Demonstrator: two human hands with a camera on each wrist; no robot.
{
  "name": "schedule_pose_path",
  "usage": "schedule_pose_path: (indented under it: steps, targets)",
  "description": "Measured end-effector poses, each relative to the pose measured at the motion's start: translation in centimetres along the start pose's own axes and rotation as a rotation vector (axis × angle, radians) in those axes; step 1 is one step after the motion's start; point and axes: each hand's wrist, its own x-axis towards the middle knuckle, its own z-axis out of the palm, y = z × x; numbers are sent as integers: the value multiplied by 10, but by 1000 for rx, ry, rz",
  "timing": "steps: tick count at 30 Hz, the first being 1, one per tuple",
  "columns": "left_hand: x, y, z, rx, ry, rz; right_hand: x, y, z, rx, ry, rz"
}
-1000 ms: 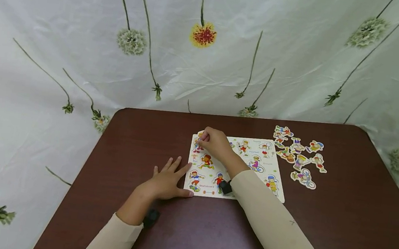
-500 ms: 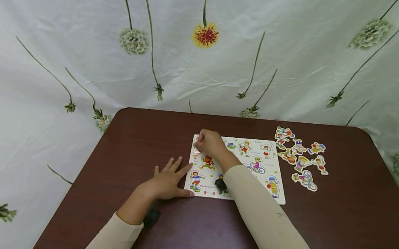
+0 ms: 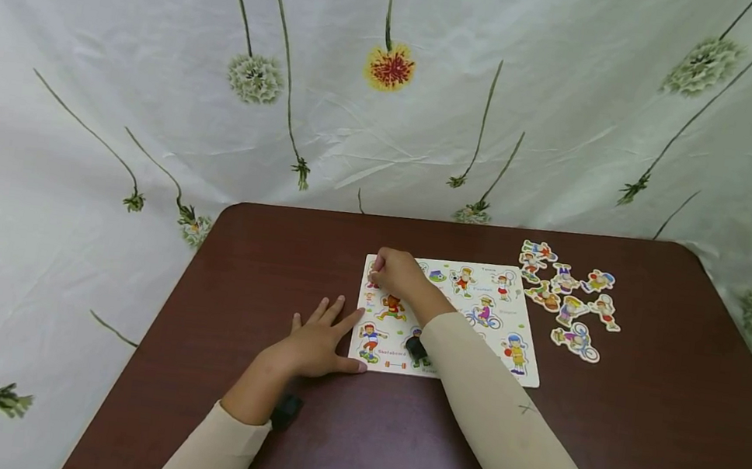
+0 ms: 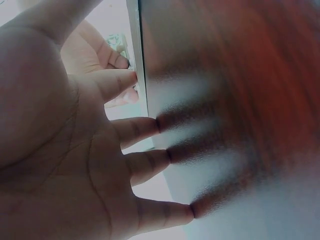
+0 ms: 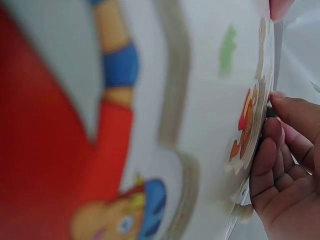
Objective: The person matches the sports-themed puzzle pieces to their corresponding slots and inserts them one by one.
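A white wooden puzzle board printed with children at sports lies on the table. Over its upper left corner my right hand curls its fingers, the fingertips low at the surface, pinching a small puzzle piece mostly hidden under them. In the right wrist view, thumb and index finger meet close against the board's face. My left hand lies spread on the table, its thumb and index fingertip at the board's left edge. Its straight fingers touch the tabletop in the left wrist view.
Several loose cutout puzzle pieces lie in a cluster right of the board, some overlapping. The dark brown table ends at the back against a pale flower-printed cloth. My right forearm crosses the board's lower middle.
My right hand has lowered slightly toward the near side at the board's upper left corner, still pinching the piece, and its forearm has shifted left. The left hand stays put.
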Motion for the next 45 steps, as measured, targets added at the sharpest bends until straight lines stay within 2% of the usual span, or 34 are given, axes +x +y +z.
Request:
schedule_pose_path:
  steps: [7, 10, 13, 16, 19, 27, 36, 40, 45]
  targets:
    - [-1, 0, 0, -8, 2, -1, -3, -3, -2, 6, -11, 13]
    - [-1, 1, 1, -7, 4, 1, -6, -4, -5, 64, -14, 60]
    - [0, 1, 2, -11, 6, 4, -11, -2, -7, 153, 10, 114]
    - [0, 2, 3, -16, 4, 1, -17, 2, -8, 231, 49, 131]
    - [-1, 2, 3, -17, 3, -3, -24, 5, -9, 308, 97, 121]
    - [-1, 2, 3, -10, 6, -5, -38, 7, -17, 519, 212, 13]
    - [1, 1, 3, -6, 8, -9, -54, 19, -30, 675, 299, -5]
    - [1, 0, 3, -4, 9, -18, -61, 26, -37, 721, 327, -4]
    - [0, 0, 3, -9, 7, -22, -69, 36, -47, 695, 368, 22]
